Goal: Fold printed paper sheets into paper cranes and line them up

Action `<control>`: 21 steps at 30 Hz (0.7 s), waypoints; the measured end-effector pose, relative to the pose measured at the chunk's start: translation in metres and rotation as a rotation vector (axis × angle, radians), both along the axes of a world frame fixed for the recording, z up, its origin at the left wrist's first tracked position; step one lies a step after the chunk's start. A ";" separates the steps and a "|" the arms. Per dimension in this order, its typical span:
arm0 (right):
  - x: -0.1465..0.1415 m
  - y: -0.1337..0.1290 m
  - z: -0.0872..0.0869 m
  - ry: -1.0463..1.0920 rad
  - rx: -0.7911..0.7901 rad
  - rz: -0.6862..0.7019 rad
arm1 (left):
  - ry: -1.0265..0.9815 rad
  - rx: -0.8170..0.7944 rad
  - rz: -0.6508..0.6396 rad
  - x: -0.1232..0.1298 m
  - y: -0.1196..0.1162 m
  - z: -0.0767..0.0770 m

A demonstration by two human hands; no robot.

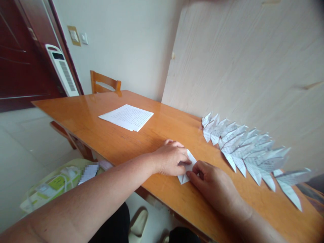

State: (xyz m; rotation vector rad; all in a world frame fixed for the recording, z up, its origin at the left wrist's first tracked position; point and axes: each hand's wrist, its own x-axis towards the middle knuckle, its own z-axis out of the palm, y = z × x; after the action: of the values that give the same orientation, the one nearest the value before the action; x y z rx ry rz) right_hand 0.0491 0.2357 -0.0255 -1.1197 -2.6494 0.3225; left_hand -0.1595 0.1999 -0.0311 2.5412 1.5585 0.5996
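Note:
A small white folded paper (pixel 191 157) lies on the wooden table between my two hands. My left hand (pixel 172 158) rests over its left side, with the fingers bent and pressing on it. The fingers of my right hand (pixel 212 177) are curled at its right edge, thumb against the paper. My hands cover much of the sheet, so its full shape is hidden. To the right stand rows of folded paper pieces (pixel 253 145), pointed and bearing printed text.
A stack of printed sheets (pixel 128 117) lies farther back on the table (pixel 83 114). A pale wooden board (pixel 238 60) rises along the far side. Beyond the table is a chair (pixel 105 82). At lower left, a stool (pixel 68 165) holds a power strip and cables.

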 end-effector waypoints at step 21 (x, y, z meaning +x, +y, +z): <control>-0.004 -0.022 0.001 -0.025 -0.001 0.104 | -0.004 -0.004 0.004 -0.001 0.002 -0.005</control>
State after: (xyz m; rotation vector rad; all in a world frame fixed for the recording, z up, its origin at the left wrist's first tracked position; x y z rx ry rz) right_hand 0.0456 0.2141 -0.0244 -0.9940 -2.7358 0.3317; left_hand -0.1603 0.2016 -0.0366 2.5331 1.5620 0.6005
